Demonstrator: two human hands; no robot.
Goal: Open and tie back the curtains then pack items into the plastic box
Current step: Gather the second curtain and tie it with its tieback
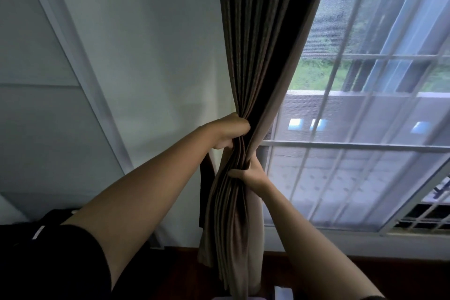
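The curtain point(258, 31) hangs bunched at the window's point(365, 109) nine o'clock edge; left hand point(231, 133) and, at its five o'clock, right hand point(252, 174) curl their fingers point(242, 126) round the folds, likely holding them gathered for tying.

Two hands show, the left hand point(231, 133) above and the right hand point(248, 173) just below it, both gripping one brown curtain point(255, 56) gathered into a single bundle. One dark strip point(207, 190) hangs just left of the hands; one barred window point(353, 145) stands to their right, with three small bright rectangles point(295, 124) beyond its glass.
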